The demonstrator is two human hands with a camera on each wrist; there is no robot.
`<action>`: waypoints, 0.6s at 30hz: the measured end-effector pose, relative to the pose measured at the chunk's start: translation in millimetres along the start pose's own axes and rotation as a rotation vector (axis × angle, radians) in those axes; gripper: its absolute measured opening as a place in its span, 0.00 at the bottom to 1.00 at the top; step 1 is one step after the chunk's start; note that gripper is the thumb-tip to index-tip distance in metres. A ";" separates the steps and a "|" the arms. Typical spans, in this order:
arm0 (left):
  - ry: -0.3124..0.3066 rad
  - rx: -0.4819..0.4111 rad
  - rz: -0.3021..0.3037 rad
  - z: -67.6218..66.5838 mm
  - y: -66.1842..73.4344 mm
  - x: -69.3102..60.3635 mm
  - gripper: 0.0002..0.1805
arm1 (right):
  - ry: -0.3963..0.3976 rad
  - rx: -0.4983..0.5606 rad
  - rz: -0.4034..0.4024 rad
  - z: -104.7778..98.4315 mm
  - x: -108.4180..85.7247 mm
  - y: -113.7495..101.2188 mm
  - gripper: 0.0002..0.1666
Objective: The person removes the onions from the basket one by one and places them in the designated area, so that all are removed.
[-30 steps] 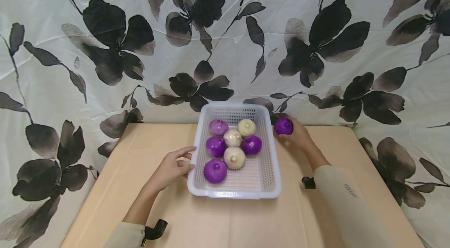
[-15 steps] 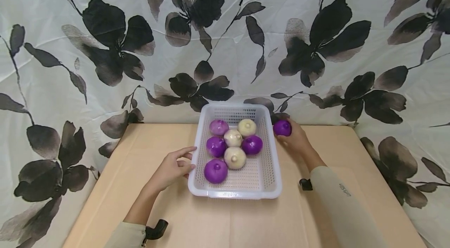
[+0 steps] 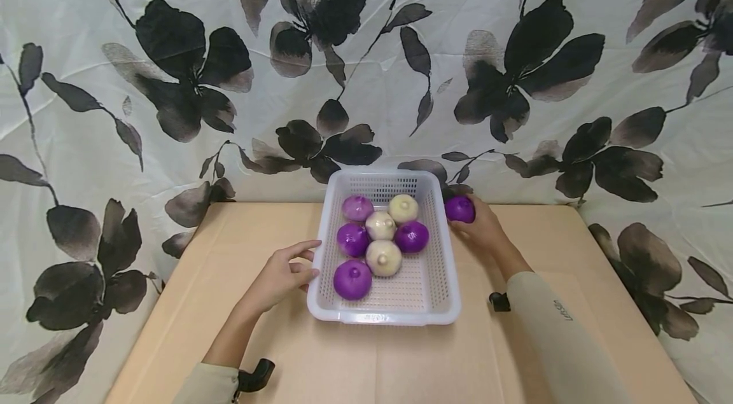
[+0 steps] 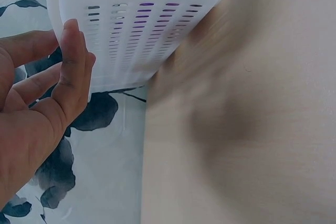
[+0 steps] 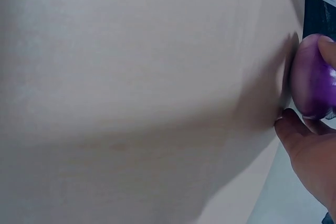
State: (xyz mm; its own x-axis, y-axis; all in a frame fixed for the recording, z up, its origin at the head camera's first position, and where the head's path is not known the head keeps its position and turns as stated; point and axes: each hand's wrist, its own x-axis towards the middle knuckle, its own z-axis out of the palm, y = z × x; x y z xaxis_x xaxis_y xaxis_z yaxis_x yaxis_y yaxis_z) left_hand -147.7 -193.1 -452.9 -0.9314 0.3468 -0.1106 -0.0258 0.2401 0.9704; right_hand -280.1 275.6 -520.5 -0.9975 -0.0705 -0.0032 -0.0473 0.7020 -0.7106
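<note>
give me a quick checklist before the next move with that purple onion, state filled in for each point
1. Right hand holding the purple onion between thumb and fingers: ok.
2. Held onion lifted clear of the table: cannot tell.
3. Basket standing upright on the table: ok.
4. Left hand gripping the basket: cannot tell; fingertips are at its left rim.
5. Bare space in the basket: ok, at the near right corner.
6. Held onion over the basket: not ok, it is outside, by the far right corner.

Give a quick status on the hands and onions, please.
Left hand touching basket. Right hand holding purple onion. Basket's right wall between it and seven other onions.
</note>
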 end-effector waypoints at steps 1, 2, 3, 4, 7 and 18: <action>0.000 0.000 0.000 0.0 0.2 -0.2 0.35 | -0.001 0.002 -0.003 0.0 -0.2 0.1 0.56; 0.000 0.001 0.000 0.1 0.4 -0.4 0.35 | -0.002 0.004 -0.006 0.1 -0.3 0.3 0.55; 0.000 0.002 0.000 0.2 0.6 -0.5 0.35 | -0.004 0.006 -0.009 0.2 -0.3 0.5 0.55; -0.001 0.004 -0.001 0.3 0.8 -0.7 0.35 | -0.004 0.007 -0.013 0.2 -0.4 0.6 0.55; -0.001 0.010 0.000 0.5 0.9 -1.1 0.35 | -0.008 0.009 -0.016 0.4 -0.4 1.2 0.53; 0.004 0.019 0.009 -0.2 -0.2 -1.9 0.35 | 0.002 0.017 -0.017 0.4 0.2 1.2 0.52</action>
State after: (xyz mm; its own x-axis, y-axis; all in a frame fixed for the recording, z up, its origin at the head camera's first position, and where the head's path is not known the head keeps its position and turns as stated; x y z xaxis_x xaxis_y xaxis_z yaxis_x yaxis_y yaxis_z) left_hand -146.1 -193.9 -452.9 -0.9331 0.3452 -0.1007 -0.0102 0.2545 0.9670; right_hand -280.3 276.1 -521.6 -0.9967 -0.0808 0.0100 -0.0630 0.6884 -0.7226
